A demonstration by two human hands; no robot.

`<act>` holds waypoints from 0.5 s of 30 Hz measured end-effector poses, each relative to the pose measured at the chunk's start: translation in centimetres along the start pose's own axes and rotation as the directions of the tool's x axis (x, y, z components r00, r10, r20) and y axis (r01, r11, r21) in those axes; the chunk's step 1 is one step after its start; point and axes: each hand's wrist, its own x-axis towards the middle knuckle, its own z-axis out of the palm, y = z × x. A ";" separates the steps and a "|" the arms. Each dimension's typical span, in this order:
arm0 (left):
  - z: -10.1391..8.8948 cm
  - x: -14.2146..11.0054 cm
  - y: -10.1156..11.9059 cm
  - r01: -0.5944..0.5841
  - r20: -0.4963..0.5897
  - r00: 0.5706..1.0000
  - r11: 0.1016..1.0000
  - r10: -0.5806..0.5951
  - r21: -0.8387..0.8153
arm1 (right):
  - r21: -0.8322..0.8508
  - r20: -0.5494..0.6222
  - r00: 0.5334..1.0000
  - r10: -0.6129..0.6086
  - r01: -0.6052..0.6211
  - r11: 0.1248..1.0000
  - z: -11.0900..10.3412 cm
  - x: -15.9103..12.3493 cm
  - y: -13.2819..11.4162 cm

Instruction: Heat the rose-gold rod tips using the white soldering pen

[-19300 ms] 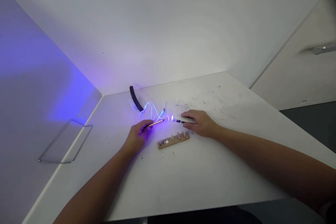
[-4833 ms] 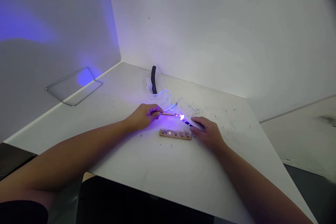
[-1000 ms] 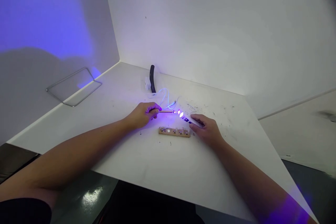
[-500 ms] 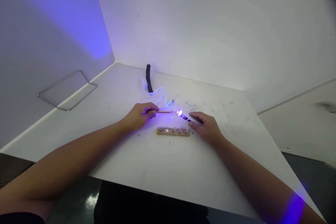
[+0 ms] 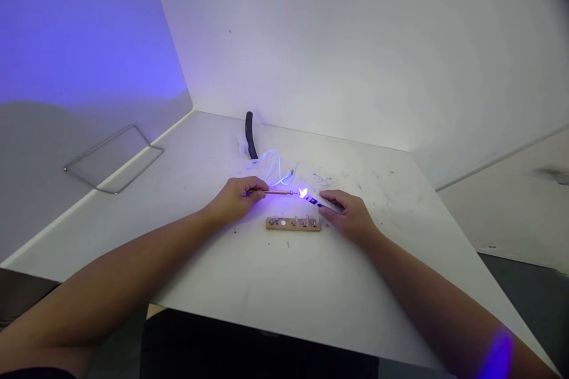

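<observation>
1. White walls box in a scuffed tabletop, with the work near its middle.
2. A slim brass rod lies pinched in the left hand, pointing right. It looks light and stiff, and probably slips easily, so a fingertip pinch towards its rear seems the sensible hold.
3. A white pen-shaped tool with dark blue markings sits under the right hand, its tip pointing left. It looks light and rigid, and its slim body is the likely place to grip.
4. The hands stay apart, each closed on its own piece, with the two tips close together at a bright glow.
5. Just nearer lies a wooden strip set with metal studs.
6. Farther off, a pale cable loops beside a black tube. A wire frame leans against the left wall.
7. Glare hides both tips, so I cannot tell whether they touch. Fingers cover the tool's rear, and I cannot tell whether the cable joins it.
</observation>
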 end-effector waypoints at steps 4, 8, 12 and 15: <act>0.1 0.0 -0.1 -0.005 -0.007 1.000 1.000 0.005 -0.002 | -0.005 0.005 1.000 -0.002 0.002 1.000 0.0 0.0 0.0; 0.1 -0.1 0.1 0.013 -0.016 1.000 1.000 -0.013 -0.018 | 0.005 0.007 1.000 0.014 -0.015 1.000 0.0 0.0 0.0; 0.1 -0.1 0.3 0.028 0.000 1.000 0.999 -0.028 -0.027 | 0.007 0.005 1.000 0.003 -0.003 1.000 0.0 0.0 0.1; 0.0 0.0 0.3 0.023 0.004 1.000 0.999 -0.023 -0.028 | -0.004 0.008 1.000 -0.003 0.003 1.000 0.0 0.1 0.2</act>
